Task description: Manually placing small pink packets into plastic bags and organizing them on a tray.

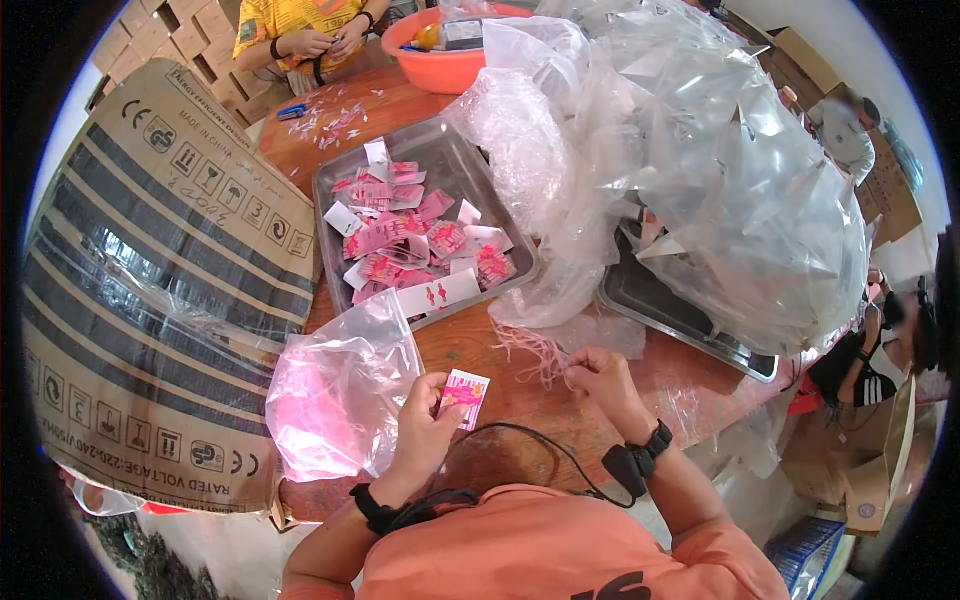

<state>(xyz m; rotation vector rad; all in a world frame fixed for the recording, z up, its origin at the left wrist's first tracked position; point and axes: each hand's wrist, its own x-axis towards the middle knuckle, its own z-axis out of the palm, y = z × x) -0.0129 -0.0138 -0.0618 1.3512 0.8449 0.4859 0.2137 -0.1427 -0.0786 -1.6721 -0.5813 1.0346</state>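
Observation:
My left hand is closed on a small pink-and-white printed card, its face turned up. My right hand is pinched at the end of a loose bundle of thin pink strings on the table. Whether a string is between those fingertips is too small to tell. Beside my left hand lies a clear plastic bag with pink contents. Beyond it, a grey metal tray holds a heap of pink and white cards.
A big cardboard box stands at the left. Clear plastic bags bulge over a dark tray at the right. At the back are an orange basin, paper scraps and a person in yellow. A black cable crosses before me.

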